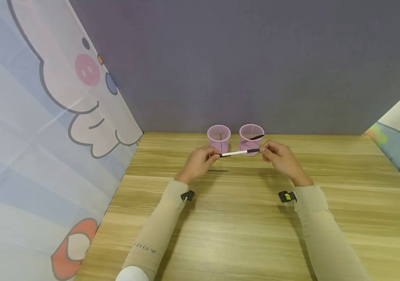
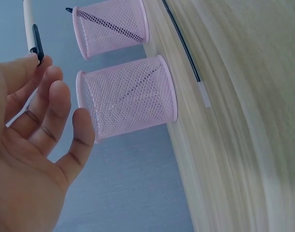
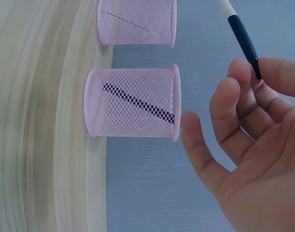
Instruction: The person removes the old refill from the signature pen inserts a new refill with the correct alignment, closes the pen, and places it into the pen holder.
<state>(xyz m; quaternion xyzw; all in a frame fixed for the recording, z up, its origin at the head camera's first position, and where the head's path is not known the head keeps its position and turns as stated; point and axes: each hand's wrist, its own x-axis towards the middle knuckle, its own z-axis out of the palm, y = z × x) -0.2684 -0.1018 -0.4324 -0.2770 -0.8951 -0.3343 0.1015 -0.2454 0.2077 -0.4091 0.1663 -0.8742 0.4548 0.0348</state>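
Observation:
A white pen [image 1: 236,153] with black ends is held level between both hands, in front of two pink mesh cups. My left hand [image 1: 198,162] pinches its clip end between thumb and forefinger, the other fingers loosely bent. At the opposite end, my right hand [image 1: 282,160] pinches the tip of the black grip [image 3: 242,38]. The left cup [image 2: 133,101] holds a thin dark stick that looks like a pen refill. In the right cup [image 3: 133,77] leans a thicker black pen [image 1: 257,137].
A thin black refill [image 2: 183,43] with a clear end lies on the wooden table [image 1: 235,226] in front of the left cup. A grey panel [image 1: 242,66] stands behind the cups. Printed cloth [image 1: 21,156] hangs on the left side.

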